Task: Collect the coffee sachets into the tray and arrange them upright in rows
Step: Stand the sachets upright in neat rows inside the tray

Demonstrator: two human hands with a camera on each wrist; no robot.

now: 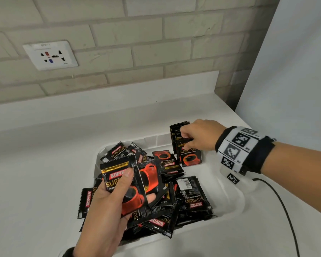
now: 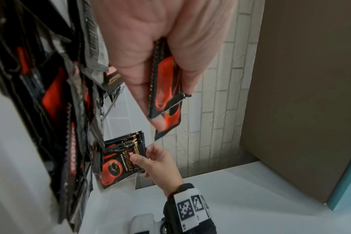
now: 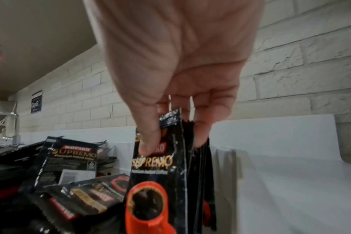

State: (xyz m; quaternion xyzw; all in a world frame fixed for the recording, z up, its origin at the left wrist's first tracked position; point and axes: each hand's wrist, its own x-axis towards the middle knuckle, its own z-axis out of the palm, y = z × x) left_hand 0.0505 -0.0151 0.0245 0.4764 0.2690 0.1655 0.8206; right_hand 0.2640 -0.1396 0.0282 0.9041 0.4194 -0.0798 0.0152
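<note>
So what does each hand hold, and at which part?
Left hand: loose black foil coffee sachets, by their lower half. Right hand: upright sachets, pinched at top edges.

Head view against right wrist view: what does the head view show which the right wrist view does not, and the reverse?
Only the head view shows the wall socket, the black cable, the left hand gripping sachets, and the tray whole.

Only the right wrist view shows a dark sign on the wall and the thumb and fingertips pinching the standing sachets at their tops.

Both show the right hand, the loose pile, and the brick wall.
</note>
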